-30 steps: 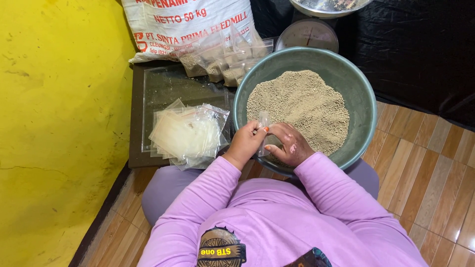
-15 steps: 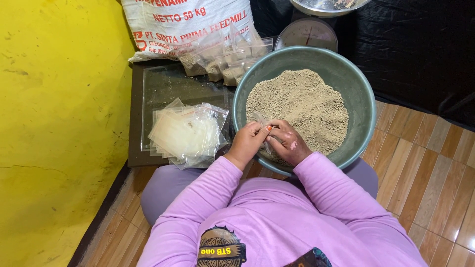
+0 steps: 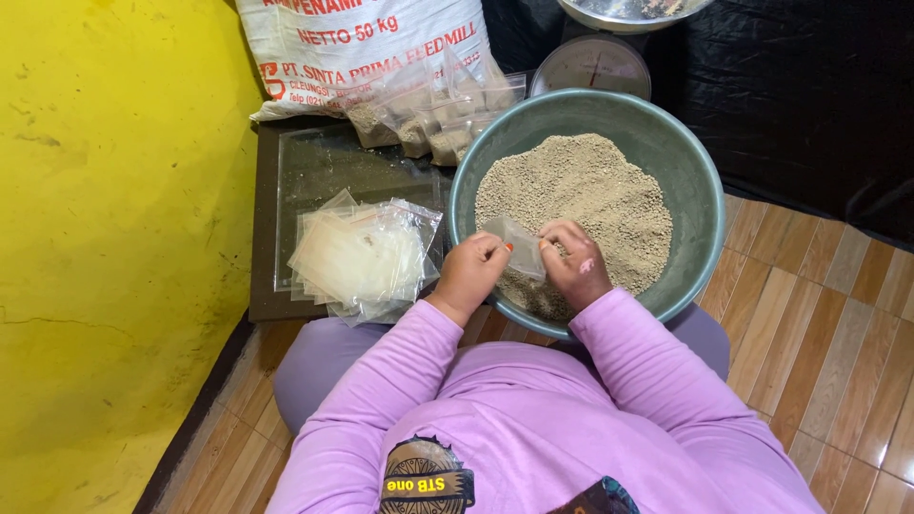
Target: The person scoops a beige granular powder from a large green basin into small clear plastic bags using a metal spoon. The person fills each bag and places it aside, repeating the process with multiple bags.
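A small clear plastic bag (image 3: pixel 517 243) is pinched between both my hands over the near rim of a grey-green basin (image 3: pixel 695 162). My left hand (image 3: pixel 473 273) grips the bag's left side. My right hand (image 3: pixel 574 264) holds its right side, fingers resting on the tan granular feed (image 3: pixel 586 190) that fills the basin. The bag's mouth points away from me, toward the feed. Both my arms are in lilac sleeves.
A pile of empty clear bags (image 3: pixel 362 259) lies on a dark low board (image 3: pixel 276 181) to the left. Several filled bags (image 3: pixel 428 114) lean on a white sack (image 3: pixel 362 48) behind. A scale dial (image 3: pixel 592 67) stands beyond the basin. Yellow wall left, wood-pattern floor right.
My hands have shifted slightly on the small bag at the basin's near rim, and the bag now stands out more clearly between them. Nothing else has moved.
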